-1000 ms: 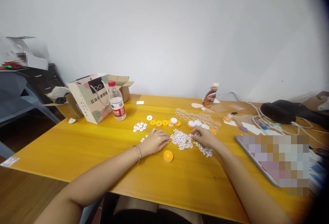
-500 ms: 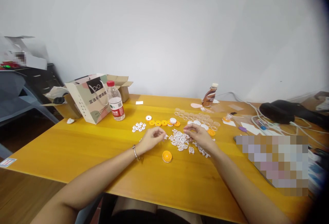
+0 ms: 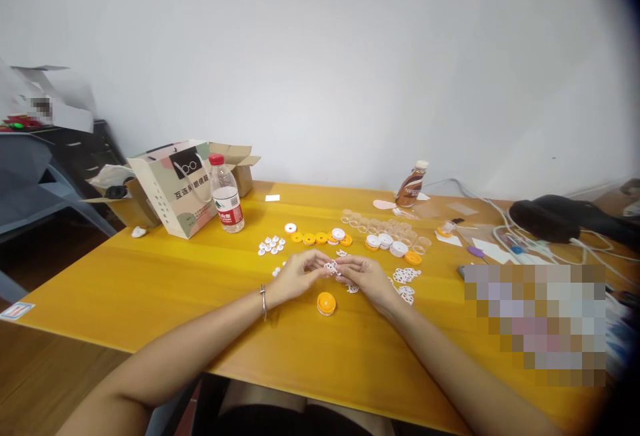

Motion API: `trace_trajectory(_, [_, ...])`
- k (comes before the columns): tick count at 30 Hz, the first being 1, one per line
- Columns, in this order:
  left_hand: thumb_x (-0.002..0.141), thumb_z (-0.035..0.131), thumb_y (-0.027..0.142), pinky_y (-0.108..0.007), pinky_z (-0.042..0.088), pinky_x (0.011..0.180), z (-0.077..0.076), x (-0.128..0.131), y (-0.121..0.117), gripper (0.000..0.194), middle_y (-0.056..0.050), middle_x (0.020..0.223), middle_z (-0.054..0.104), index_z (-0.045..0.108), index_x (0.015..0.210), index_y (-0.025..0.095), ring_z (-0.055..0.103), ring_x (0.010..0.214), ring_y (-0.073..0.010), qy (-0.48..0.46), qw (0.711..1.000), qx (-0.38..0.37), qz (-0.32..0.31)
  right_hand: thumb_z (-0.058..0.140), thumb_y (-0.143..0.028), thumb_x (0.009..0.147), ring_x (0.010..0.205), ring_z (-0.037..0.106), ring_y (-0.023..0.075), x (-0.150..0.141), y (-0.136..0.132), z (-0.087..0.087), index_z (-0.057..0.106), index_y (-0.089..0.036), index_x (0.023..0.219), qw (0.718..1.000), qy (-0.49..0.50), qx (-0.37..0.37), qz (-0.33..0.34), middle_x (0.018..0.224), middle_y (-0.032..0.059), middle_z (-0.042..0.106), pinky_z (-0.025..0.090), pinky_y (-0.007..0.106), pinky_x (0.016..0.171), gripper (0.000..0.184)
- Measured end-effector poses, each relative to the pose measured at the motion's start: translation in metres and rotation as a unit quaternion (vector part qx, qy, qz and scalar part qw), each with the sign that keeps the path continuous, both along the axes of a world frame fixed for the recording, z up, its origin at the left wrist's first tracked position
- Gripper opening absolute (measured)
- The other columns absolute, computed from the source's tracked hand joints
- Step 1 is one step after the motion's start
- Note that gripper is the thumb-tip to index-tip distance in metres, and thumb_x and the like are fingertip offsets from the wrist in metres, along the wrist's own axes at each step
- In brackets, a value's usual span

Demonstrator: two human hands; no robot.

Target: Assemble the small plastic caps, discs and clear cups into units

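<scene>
My left hand (image 3: 300,273) and my right hand (image 3: 369,279) meet over the middle of the table, fingertips pinched on a small white openwork plastic piece (image 3: 332,267). Similar white lattice pieces (image 3: 406,276) lie just right of my right hand, and part of the pile is hidden under my hands. In front of them sits an orange round part with a white base (image 3: 326,303). Small white knobbed caps (image 3: 270,245) are grouped to the left. Behind my hands runs a row of orange discs (image 3: 309,239), with white discs (image 3: 399,249) further right.
Clear plastic cups (image 3: 385,228) stand in rows behind the discs. On the left are a water bottle (image 3: 227,196), a paper bag (image 3: 183,189) and cardboard boxes (image 3: 240,166). A brown drink bottle (image 3: 413,185) stands at the back; cables (image 3: 500,223) and a blurred-out flat object (image 3: 540,323) occupy the right.
My hands have come together from either side of the white pile, and both now pinch a white openwork piece. The orange round part stays in place.
</scene>
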State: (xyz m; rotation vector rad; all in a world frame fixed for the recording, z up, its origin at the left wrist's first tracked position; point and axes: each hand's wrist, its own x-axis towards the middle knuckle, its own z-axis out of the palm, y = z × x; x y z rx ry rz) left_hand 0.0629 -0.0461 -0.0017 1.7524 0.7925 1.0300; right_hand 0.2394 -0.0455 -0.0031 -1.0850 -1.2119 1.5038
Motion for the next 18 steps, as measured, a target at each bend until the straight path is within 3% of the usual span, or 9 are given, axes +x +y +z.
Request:
trace_trajectory(9, [0.079, 0.053, 0.028, -0.025, 0.046, 0.070, 0.0094, -0.0035, -0.0037, 0.021, -0.005, 0.084, 0.058, 0.063, 0.094, 0.017, 0.056, 0.075, -0.0121, 0.103, 0.980, 0.152, 0.071, 0.070, -0.030, 0.060, 0.072, 0.063, 0.0116, -0.0052, -0.0077, 0.0059, 0.064, -0.019, 0.079, 1.000, 0.018, 0.004, 0.024, 0.080, 0.0019, 0.069, 0.048, 0.025, 0.071, 0.023])
trace_trajectory(18, [0.079, 0.052, 0.028, -0.025, 0.044, 0.072, 0.0091, -0.0039, -0.0038, 0.021, -0.005, 0.082, 0.056, 0.064, 0.093, 0.017, 0.053, 0.076, -0.0129, 0.125, 0.969, 0.191, 0.096, 0.070, -0.031, 0.060, 0.066, 0.061, 0.0096, -0.0047, -0.0081, 0.0064, 0.065, -0.019, 0.079, 0.999, 0.011, 0.006, 0.034, 0.076, 0.0009, 0.068, 0.046, 0.022, 0.067, 0.023])
